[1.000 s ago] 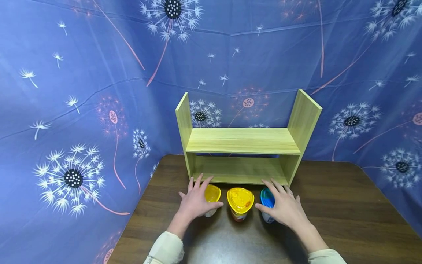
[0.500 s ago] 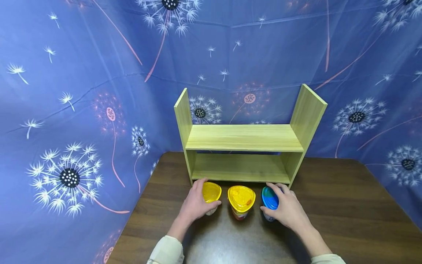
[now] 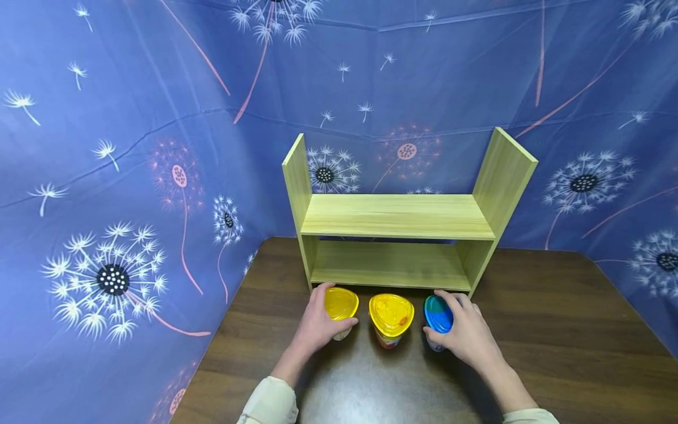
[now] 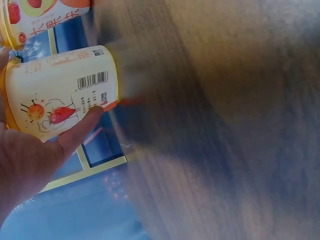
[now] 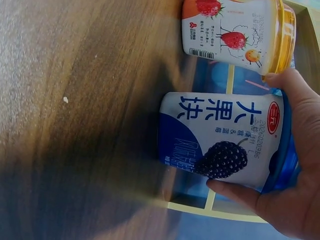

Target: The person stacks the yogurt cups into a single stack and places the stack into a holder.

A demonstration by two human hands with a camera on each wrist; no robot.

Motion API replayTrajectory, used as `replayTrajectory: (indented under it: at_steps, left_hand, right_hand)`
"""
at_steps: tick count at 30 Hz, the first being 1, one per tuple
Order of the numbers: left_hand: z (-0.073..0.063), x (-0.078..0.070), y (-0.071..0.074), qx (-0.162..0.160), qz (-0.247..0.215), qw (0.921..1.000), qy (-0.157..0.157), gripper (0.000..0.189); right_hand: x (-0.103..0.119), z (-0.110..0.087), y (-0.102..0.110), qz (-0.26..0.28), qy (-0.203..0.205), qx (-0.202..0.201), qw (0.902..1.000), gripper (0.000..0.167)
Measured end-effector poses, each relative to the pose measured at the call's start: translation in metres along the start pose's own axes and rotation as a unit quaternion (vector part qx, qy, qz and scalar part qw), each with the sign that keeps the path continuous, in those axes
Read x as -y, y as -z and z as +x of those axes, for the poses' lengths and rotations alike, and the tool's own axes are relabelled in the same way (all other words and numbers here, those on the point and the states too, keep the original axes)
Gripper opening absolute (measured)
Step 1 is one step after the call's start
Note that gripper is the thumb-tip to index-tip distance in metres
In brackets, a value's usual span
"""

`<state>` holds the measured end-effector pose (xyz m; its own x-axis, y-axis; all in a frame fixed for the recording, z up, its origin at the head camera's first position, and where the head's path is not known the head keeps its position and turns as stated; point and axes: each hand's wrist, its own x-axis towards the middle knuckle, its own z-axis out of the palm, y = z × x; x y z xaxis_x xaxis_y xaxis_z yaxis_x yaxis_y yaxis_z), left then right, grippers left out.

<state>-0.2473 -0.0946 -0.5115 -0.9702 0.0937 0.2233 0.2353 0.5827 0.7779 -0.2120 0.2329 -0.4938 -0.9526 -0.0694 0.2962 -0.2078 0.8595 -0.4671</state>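
Observation:
Three yogurt cups stand in a row on the table. My left hand (image 3: pixel 313 325) grips the left yogurt cup, whose yellow lid (image 3: pixel 341 304) shows between thumb and fingers. In the left wrist view that cup's white side (image 4: pixel 62 90) carries a strawberry drawing and a barcode. On the right, my right hand (image 3: pixel 470 331) grips the blue-lidded yogurt cup (image 3: pixel 438 314). A blackberry picture marks its front (image 5: pixel 225 135) in the right wrist view, with thumb and a finger on opposite sides. Between the hands stands the middle yellow-lidded yogurt cup (image 3: pixel 391 315), touched by neither hand.
Right behind the cups is a two-level light wooden shelf (image 3: pixel 397 216) with upright side panels. The brown wooden table (image 3: pixel 551 318) extends to both sides and in front. A blue dandelion-print cloth (image 3: pixel 212 76) hangs behind and at the left.
Both hands were spread over the outer cups; their fingers have since closed around them. The head view has shifted slightly, and the cups stay in their row.

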Motion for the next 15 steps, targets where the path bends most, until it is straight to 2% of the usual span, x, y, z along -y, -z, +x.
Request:
replayTrajectory:
  at_steps: [4, 8, 15]
  left_hand:
    - [-0.002, 0.001, -0.002, -0.003, -0.026, 0.9995, 0.018, 0.097]
    - [-0.002, 0.001, -0.003, 0.0, -0.032, 0.9993, 0.019, 0.095]
    - [0.001, 0.002, -0.003, -0.003, -0.029, 0.9993, 0.025, 0.095]
  right_hand:
    - [0.001, -0.001, 0.0, 0.007, 0.001, -0.005, 1.0, 0.08]
    - [0.001, -0.003, 0.001, 0.015, 0.008, -0.028, 0.9995, 0.077]
    - [0.014, -0.001, 0.022, 0.015, 0.011, -0.063, 0.9979, 0.081]
